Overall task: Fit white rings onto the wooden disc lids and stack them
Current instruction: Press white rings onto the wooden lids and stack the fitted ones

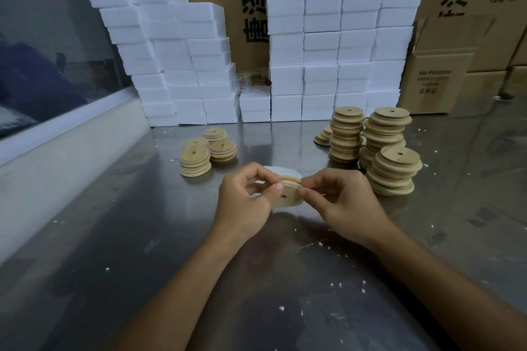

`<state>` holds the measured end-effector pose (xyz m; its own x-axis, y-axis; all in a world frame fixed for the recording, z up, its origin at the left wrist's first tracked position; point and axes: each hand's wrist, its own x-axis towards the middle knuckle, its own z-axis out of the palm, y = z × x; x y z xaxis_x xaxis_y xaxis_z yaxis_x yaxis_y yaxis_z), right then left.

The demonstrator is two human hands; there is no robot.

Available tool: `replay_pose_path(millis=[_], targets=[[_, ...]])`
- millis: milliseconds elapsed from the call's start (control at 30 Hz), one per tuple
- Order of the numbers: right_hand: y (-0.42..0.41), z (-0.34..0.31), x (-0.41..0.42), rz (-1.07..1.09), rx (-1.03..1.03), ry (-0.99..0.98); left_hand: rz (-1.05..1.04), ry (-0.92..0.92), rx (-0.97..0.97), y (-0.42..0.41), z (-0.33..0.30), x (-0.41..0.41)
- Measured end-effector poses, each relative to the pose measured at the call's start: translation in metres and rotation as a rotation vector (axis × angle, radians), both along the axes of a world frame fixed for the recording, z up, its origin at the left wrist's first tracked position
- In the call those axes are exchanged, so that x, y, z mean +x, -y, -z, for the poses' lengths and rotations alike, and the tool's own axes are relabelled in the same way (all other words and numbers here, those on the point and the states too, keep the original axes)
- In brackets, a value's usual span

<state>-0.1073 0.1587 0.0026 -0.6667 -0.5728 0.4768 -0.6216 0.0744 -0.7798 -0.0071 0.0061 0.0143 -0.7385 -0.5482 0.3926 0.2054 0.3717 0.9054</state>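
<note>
Left hand and right hand pinch one wooden disc lid between them above mid-worktop, flat face with its centre hole tilted toward the camera, white ring behind its top edge. Steel worktop bare on the near side, foam crumbs scattered. Ringed lids far-left; plain lid stacks far-right. White foam blocks along the far edge; cardboard boxes with Chinese print, a large "A" readable.

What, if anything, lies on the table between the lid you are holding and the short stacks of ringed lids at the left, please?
Nothing visible does. The wooden lid, held by the left hand and right hand, has only bare steel table between it and the nearest ringed stack. The taller stacks stand off to the right.
</note>
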Motion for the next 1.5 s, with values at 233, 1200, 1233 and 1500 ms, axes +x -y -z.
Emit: replay_pose_path(millis=[233, 1200, 1233, 1500], targets=[[-0.002, -0.002, -0.003, 0.000, -0.009, 0.077, 0.014, 0.027, 0.029, -0.003, -0.004, 0.003], [0.002, -0.006, 0.004, 0.068, -0.218, 0.081, 0.102, 0.114, 0.123, 0.000, -0.003, 0.001], [0.002, -0.006, 0.004, 0.064, -0.223, 0.101, 0.115, 0.105, 0.162, 0.000, -0.004, 0.001], [0.003, -0.004, 0.008, -0.086, -0.222, 0.343, 0.116, 0.069, 0.328, 0.001, -0.004, 0.002]])
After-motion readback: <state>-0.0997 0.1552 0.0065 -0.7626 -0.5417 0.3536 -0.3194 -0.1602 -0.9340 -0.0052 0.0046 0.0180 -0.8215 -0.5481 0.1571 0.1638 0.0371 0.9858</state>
